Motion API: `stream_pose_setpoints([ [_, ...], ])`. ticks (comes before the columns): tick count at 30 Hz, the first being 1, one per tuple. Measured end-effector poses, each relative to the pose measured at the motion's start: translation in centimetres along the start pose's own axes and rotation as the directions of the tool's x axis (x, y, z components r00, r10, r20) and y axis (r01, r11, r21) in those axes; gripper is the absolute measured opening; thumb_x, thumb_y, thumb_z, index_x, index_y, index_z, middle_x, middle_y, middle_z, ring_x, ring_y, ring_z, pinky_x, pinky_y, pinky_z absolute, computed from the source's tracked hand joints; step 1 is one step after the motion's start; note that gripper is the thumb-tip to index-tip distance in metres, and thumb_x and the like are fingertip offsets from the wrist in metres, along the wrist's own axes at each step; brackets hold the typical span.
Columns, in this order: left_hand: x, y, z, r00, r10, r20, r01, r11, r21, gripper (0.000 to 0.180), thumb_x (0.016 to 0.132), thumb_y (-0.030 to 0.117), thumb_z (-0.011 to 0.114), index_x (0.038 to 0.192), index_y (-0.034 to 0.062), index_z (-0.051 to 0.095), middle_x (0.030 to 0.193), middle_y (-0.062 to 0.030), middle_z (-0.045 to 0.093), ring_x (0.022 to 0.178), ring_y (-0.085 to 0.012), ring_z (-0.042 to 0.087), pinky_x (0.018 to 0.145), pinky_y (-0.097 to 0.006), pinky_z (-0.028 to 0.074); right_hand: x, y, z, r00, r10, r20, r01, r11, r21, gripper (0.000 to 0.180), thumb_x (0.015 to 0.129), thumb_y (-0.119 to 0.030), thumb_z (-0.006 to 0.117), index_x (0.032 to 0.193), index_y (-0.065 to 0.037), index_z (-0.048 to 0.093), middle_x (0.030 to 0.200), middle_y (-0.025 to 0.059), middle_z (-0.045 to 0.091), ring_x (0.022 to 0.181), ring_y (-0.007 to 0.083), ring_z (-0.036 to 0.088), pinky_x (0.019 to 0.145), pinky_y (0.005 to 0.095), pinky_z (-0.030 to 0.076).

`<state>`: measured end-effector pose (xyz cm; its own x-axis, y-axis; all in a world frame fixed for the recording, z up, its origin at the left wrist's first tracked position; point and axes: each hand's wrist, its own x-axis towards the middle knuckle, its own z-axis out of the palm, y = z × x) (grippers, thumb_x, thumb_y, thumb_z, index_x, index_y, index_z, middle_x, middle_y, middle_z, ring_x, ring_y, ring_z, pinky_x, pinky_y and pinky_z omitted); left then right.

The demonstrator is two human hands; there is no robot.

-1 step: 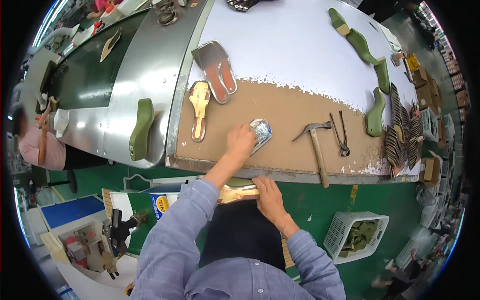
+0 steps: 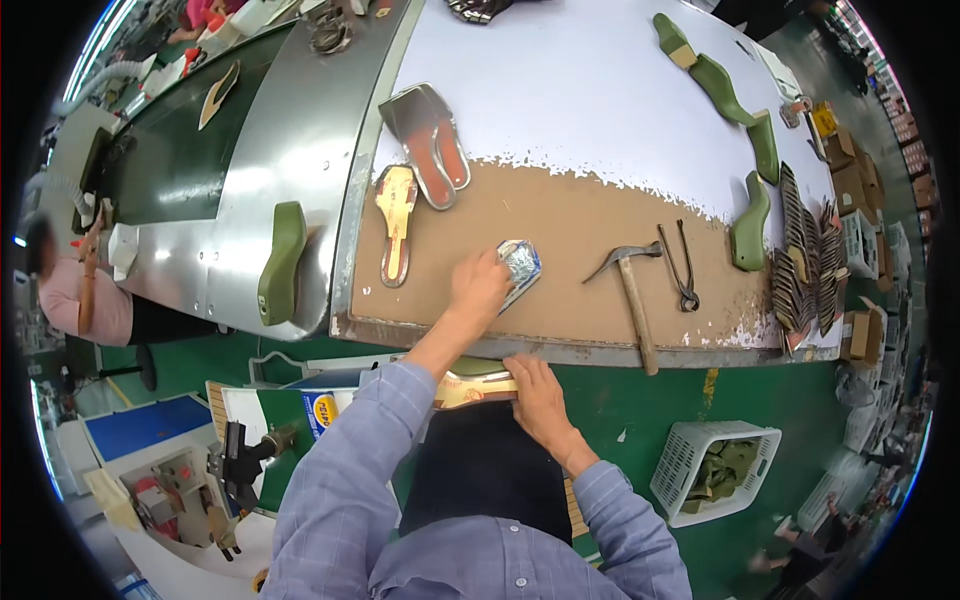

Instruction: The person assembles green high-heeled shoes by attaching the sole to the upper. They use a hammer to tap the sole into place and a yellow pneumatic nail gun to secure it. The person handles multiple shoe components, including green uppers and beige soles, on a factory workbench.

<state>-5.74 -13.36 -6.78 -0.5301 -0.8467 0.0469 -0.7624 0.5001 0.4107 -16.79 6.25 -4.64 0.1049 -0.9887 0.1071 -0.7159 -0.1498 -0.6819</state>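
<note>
Silver packet under left hand, right hand on gold insole (below bench edge)

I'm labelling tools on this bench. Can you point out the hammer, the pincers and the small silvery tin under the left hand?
hammer (image 2: 633, 295): head view, on its wooden handle.
pincers (image 2: 681, 262): head view, on the handles.
silvery tin (image 2: 522, 262): head view, on its exposed top.
</note>
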Motion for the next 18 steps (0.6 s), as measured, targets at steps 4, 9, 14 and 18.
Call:
stream_pose_setpoints([
  [4, -0.1, -0.2, -0.1, 0.999, -0.024, -0.049, 0.014, 0.980, -0.199, 0.009, 0.084, 0.016, 0.079, 0.086, 0.0077, 0.078, 0.089, -0.0100, 0.071, 0.085, -0.0323, 0.069, 0.074, -0.044, 0.054, -0.5, 0.7, 0.4, 1.000, 0.003, -0.031, -0.002, 1.000, 0.019, 0.070, 0.065, 0.013, 0.068, 0.131, -0.002, 0.053, 0.127, 0.0175, 0.058, 0.118, 0.0403, 0.057, 0.101, 0.0481, 0.049],
  [9, 0.0, -0.5, -0.5, 0.989, -0.085, -0.123, 0.023, 0.899, -0.437, 0.014, 0.090, 0.020, 0.074, 0.097, 0.0095, 0.079, 0.088, -0.0126, 0.075, 0.083, -0.0349, 0.072, 0.075, -0.044, 0.056, -0.6, 0.5, 0.3, 0.999, -0.012, -0.035, 0.012, 1.000, 0.001, 0.067, 0.066, 0.012, 0.068, 0.131, -0.002, 0.054, 0.127, 0.0172, 0.058, 0.118, 0.0395, 0.057, 0.102, 0.0473, 0.049],
  [14, -1.3, 1.2, -3.3, 0.959, -0.258, 0.116, 0.271, 0.721, -0.637, 0.017, 0.096, 0.004, 0.068, 0.111, 0.0004, 0.075, 0.087, -0.0143, 0.076, 0.082, -0.0215, 0.074, 0.073, -0.033, 0.057, -0.6, 0.7, 0.3, 1.000, 0.009, -0.013, -0.009, 1.000, -0.020, 0.058, 0.074, 0.008, 0.065, 0.130, 0.000, 0.055, 0.126, 0.0176, 0.060, 0.119, 0.0380, 0.057, 0.101, 0.0466, 0.049],
  [18, -6.9, 3.5, -6.4, 0.995, -0.058, 0.085, 0.095, 0.830, -0.550, 0.019, 0.096, 0.002, 0.068, 0.113, -0.0021, 0.074, 0.091, -0.0146, 0.076, 0.088, -0.0210, 0.075, 0.076, -0.032, 0.058, -0.8, 1.0, 0.6, 0.998, 0.002, -0.055, -0.002, 1.000, -0.008, 0.059, 0.074, 0.007, 0.065, 0.132, -0.001, 0.054, 0.125, 0.0176, 0.060, 0.118, 0.0388, 0.057, 0.101, 0.0477, 0.049],
])
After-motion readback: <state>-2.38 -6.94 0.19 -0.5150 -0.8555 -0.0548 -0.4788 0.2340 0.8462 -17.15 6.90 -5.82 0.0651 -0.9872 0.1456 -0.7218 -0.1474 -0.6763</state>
